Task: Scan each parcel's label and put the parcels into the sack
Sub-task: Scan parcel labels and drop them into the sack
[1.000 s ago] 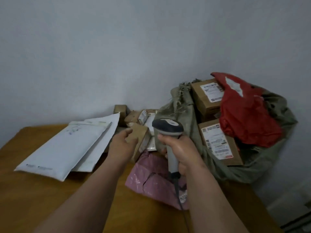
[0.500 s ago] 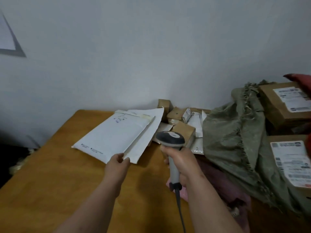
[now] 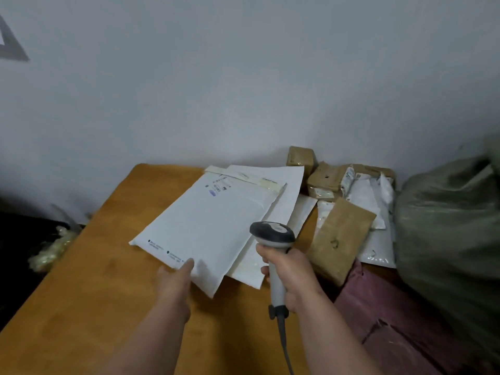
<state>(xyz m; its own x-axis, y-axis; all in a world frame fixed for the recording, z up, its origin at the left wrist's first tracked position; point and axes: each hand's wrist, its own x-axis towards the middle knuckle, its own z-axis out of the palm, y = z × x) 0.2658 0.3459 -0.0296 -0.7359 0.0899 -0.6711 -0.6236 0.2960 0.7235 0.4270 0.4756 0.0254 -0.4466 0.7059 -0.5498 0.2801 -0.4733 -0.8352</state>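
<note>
— What do you have on your feed, biggest things first?

— I see a wooden desk (image 3: 89, 288) against a pale wall. At its right edge slumps the olive-green sack (image 3: 449, 226), and a crumpled pink poly mailer (image 3: 400, 320) lies just in front of it.

— And the parcels?

— The large white padded mailer (image 3: 213, 226) lies flat mid-desk, on top of a second white envelope (image 3: 284, 190). To the right there's a flat brown paper parcel (image 3: 341, 239), with small brown boxes (image 3: 324, 177) and white plastic packets (image 3: 365, 196) heaped by the wall.

— The hands?

— My left grip (image 3: 173, 282) is at the padded mailer's near corner; the thumb lies on top, the fingers are hidden beneath, so it looks like a pinch on that corner. My right grip (image 3: 292, 274) is clenched round the handle of the barcode scanner (image 3: 273, 239), just right of the mailer, its head over the envelope's edge and its cable trailing down.
</note>
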